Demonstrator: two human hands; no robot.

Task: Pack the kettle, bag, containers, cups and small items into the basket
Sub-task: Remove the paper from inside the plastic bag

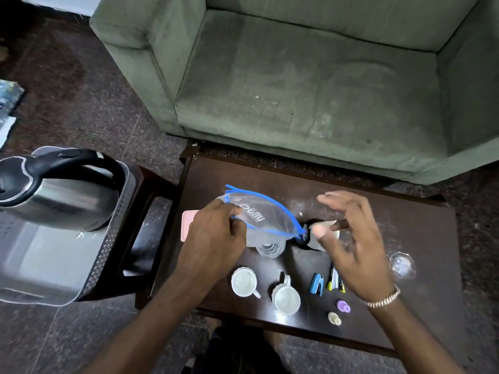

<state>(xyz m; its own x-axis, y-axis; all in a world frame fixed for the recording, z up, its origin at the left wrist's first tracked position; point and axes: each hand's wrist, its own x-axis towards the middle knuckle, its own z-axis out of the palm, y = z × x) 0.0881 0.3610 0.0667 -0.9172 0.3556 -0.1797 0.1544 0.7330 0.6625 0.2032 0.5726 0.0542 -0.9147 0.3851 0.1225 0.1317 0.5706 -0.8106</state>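
Note:
My left hand [213, 233] grips the left edge of a clear zip bag [263, 215] with a blue seal, held above the dark table [421, 233]. My right hand [351, 238] hovers open and blurred just right of the bag, fingers spread, holding nothing. A steel kettle [62, 195] with a black handle stands in the grey perforated basket [116, 249] at the left. Two white cups [244, 282] [286, 299] sit near the front edge. A clear container [270, 248] lies under the bag, and a black and white container [310, 238] beside it.
A blue stapler [317, 284], markers [333, 279], a purple piece [343, 306] and a cream piece [334, 318] lie front right. A glass lid [402, 264] rests at the right, a pink item [186, 225] at the left. A green armchair [310, 90] stands behind.

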